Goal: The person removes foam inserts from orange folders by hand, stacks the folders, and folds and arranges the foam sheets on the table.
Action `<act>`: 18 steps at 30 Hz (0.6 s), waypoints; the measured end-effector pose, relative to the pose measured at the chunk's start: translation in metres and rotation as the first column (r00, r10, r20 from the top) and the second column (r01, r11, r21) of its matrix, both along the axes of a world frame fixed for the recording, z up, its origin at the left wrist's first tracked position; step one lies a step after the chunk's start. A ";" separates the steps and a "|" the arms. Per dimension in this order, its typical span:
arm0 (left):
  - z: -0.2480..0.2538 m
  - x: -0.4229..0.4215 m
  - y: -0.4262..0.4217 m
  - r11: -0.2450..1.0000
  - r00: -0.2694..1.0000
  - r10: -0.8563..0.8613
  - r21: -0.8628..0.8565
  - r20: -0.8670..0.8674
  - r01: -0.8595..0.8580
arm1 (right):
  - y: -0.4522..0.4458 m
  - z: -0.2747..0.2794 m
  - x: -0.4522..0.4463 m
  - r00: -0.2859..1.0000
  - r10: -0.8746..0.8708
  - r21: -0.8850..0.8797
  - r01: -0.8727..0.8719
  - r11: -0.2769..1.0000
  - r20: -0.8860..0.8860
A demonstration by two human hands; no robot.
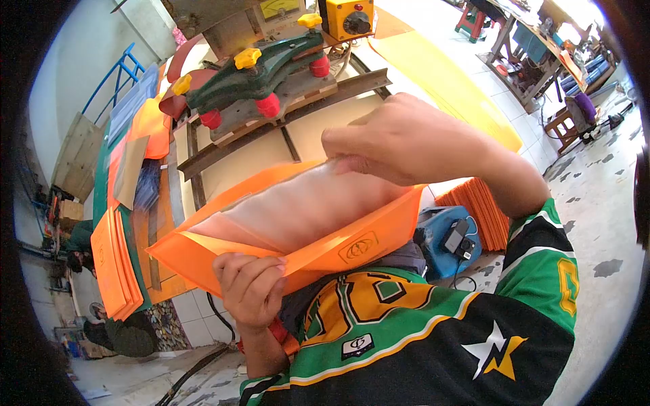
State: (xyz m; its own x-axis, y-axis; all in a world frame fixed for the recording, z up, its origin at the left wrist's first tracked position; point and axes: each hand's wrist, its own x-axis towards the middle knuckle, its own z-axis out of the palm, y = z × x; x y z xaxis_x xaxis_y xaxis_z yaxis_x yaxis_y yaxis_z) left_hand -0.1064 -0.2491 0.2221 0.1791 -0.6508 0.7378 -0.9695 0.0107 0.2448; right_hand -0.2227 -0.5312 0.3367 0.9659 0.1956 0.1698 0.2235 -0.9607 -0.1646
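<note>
An orange folder (318, 260) with a small dark printed emblem lies open in front of my body. My left hand (252, 287) is closed on its near edge, fingers curled over the orange flap. Over the folder's far side, my right hand (386, 139) pinches the upper edge of a clear, blurred plastic sheet (298, 203), which stands partly inside the folder. The fingertips of my right hand are partly hidden behind the hand itself.
Beyond the folder stands a dark green machine clamp (257, 84) with yellow knobs over a metal frame (284, 122). Orange folders are stacked at the left (115, 267) and right (477, 213). A blue device (443, 247) sits near my right side. People are at the far left.
</note>
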 end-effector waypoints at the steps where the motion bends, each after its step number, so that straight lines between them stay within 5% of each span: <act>1: 0.000 0.000 0.000 1.000 1.000 0.001 0.001 0.000 -0.001 | -0.002 0.002 -0.001 1.000 0.001 0.001 -0.001 1.000 0.000; 7: -0.002 0.000 -0.003 1.000 1.000 -0.005 -0.012 -0.010 0.005 | -0.031 0.030 -0.007 0.932 -0.029 0.130 -0.020 0.991 0.361; 11: -0.001 0.002 -0.004 1.000 1.000 0.013 -0.003 -0.015 -0.013 | -0.067 0.054 -0.012 0.922 -0.148 0.250 0.058 0.966 0.357; 13: -0.003 0.002 -0.003 1.000 1.000 0.025 0.008 -0.012 -0.025 | -0.078 0.059 -0.020 0.814 -0.368 0.303 0.248 0.920 0.450; 15: -0.005 0.004 -0.003 1.000 1.000 0.016 0.011 -0.011 -0.016 | -0.091 0.058 -0.028 0.803 -0.304 0.322 0.148 0.935 0.512; 17: -0.005 0.004 -0.003 1.000 1.000 0.013 0.005 -0.023 -0.013 | -0.097 0.052 -0.037 0.565 -0.635 0.556 0.336 0.761 0.527; 18: -0.005 0.004 -0.002 1.000 0.999 0.012 0.002 -0.034 -0.012 | -0.110 0.044 -0.044 0.566 -0.633 0.551 0.338 0.763 0.529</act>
